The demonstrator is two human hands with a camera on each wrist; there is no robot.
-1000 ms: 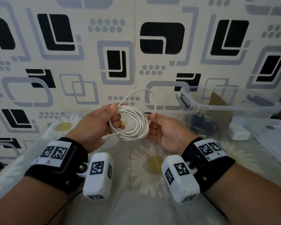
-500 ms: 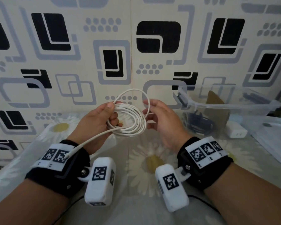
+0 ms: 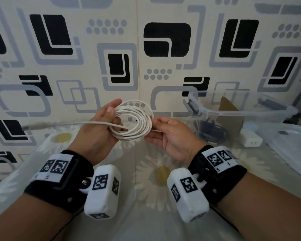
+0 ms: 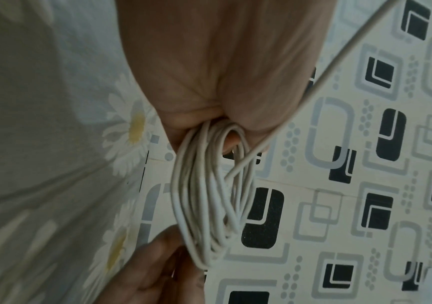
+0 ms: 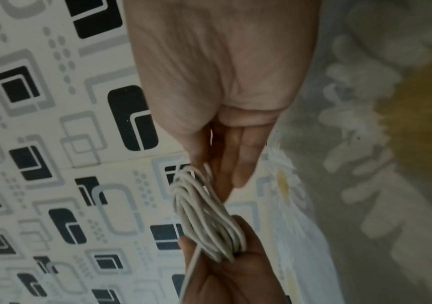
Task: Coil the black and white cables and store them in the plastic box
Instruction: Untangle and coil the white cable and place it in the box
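White cable (image 3: 135,121) coil between fingers (image 3: 109,111)

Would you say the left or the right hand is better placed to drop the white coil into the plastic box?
Right, probably: the right hand already pinches the white coil on the side nearest the plastic box, farther from the left hand.

Cable coil (image 3: 134,122) between both hands, plastic box (image 3: 241,112) to the right — charger (image 3: 250,140) inside, wall (image 3: 146,49) behind
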